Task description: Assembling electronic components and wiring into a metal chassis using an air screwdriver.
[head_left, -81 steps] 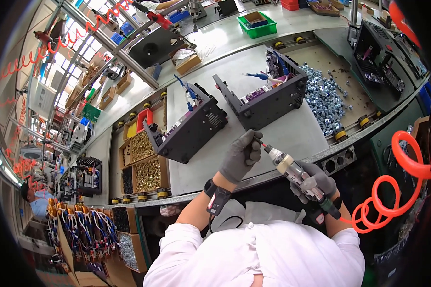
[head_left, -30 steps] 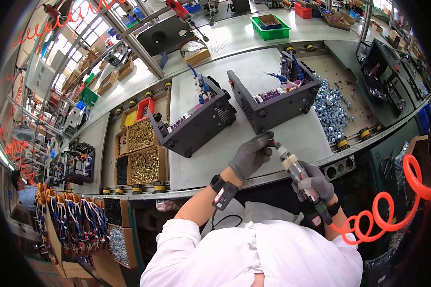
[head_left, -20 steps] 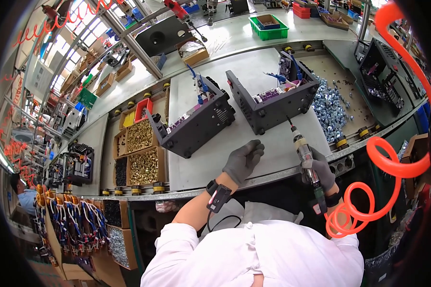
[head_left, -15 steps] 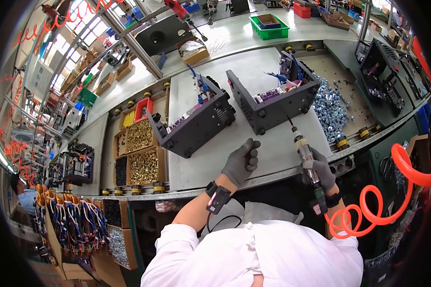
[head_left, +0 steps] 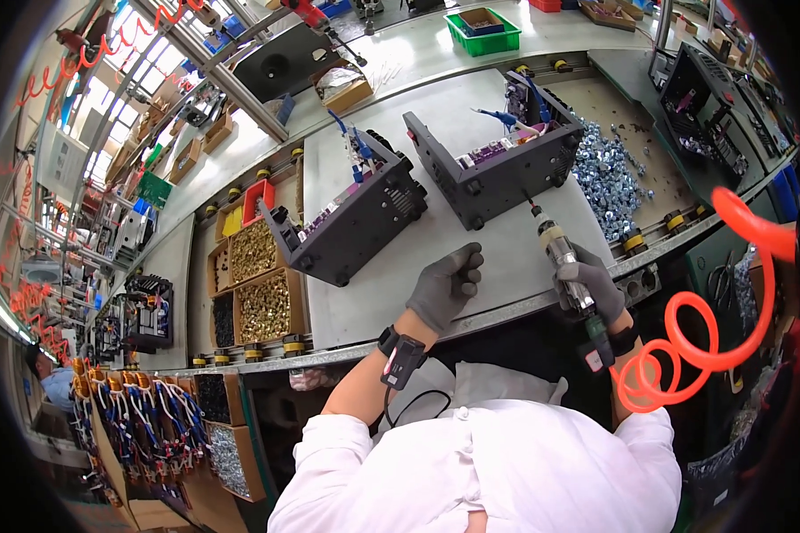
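Note:
My gloved right hand (head_left: 603, 291) is wrapped round an air screwdriver (head_left: 556, 243), fed by a coiled orange hose (head_left: 684, 364). Its bit points up at the near wall of a dark grey metal chassis (head_left: 513, 188) and ends at or very close to that wall; contact is hard to make out. In front of this chassis, my gloved left hand (head_left: 447, 289) is closed with fingers curled; whatever they hold is hidden. To its left stands a second grey chassis (head_left: 364, 222), tilted at an angle. Purple circuit boards and blue cables show inside both.
Silvery screws (head_left: 606, 182) lie heaped right of the chassis. Cardboard boxes of brass-coloured fasteners (head_left: 267, 306) and a red bin (head_left: 258, 200) sit at left. A green crate (head_left: 484, 34) stands on the far bench. Another open chassis (head_left: 698, 115) is at far right; wire bundles (head_left: 142, 422) hang lower left.
The screwdriver in my right hand has moved up slightly, its bit ending nearer the chassis wall. My left hand stays curled. The whole view has shifted a little.

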{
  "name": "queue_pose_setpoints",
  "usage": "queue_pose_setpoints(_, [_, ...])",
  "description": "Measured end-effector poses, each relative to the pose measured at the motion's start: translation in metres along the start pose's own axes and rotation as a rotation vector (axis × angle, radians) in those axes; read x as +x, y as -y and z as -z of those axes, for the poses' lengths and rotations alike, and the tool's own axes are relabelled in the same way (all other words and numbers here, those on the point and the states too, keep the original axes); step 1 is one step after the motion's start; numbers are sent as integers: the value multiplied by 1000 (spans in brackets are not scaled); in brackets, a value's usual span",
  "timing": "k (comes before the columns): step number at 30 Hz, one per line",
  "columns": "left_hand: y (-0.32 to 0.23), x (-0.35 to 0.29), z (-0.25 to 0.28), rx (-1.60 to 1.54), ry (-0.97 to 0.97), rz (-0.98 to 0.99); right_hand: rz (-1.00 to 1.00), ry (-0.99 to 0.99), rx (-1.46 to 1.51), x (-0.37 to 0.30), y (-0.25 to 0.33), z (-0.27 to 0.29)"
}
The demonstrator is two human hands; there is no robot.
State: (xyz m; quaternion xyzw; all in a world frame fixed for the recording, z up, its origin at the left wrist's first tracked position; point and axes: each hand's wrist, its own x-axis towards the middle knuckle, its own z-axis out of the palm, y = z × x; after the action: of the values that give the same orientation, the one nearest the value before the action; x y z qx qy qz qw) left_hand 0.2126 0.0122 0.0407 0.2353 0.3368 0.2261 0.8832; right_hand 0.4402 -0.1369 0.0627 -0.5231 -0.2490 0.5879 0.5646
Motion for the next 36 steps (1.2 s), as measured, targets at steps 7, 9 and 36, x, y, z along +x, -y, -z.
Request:
queue_pose_setpoints(7, [-8,18,-11,94,-4,-14,-157,217,25,-35,-2,-8])
queue_pose_setpoints(9, [-6,20,-17,142,15,-4,-188,273,52,-41,-4,-13])
queue_pose_setpoints(36, [6,15,12,-116,-110,-133,-73,78,-78,-3,-21,-28])
